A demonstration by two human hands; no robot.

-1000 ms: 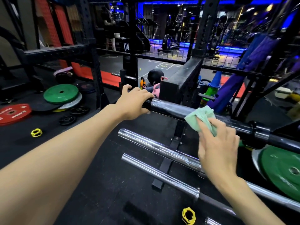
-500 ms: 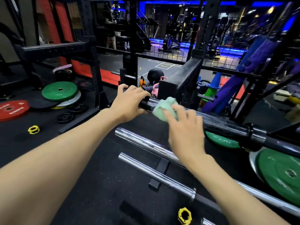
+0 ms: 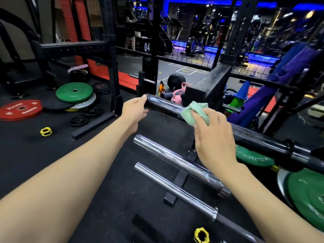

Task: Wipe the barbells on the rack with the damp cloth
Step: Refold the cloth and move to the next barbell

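Three barbells lie side by side on a low black rack [image 3: 178,181]. The top barbell [image 3: 164,104] has a dark sleeve; below it lie a chrome barbell [image 3: 168,155] and a second chrome barbell [image 3: 175,190]. My right hand [image 3: 213,137] holds a bunched pale green cloth [image 3: 191,113] against the top barbell's sleeve. My left hand [image 3: 135,109] sits at that sleeve's free end, thumb up against the tip, fingers loose and not wrapped round it.
Green plates [image 3: 308,197] hang at the right end of the bars. A red plate [image 3: 21,109], a green plate [image 3: 74,92] and small black plates lie on the floor at left. Yellow collars [image 3: 46,132] [image 3: 201,235] lie on the mat. A black beam [image 3: 210,85] crosses behind the rack.
My right hand slid the cloth left along the top barbell, then a little back to the right. My left hand let go of the sleeve end and now rests loosely beside it.
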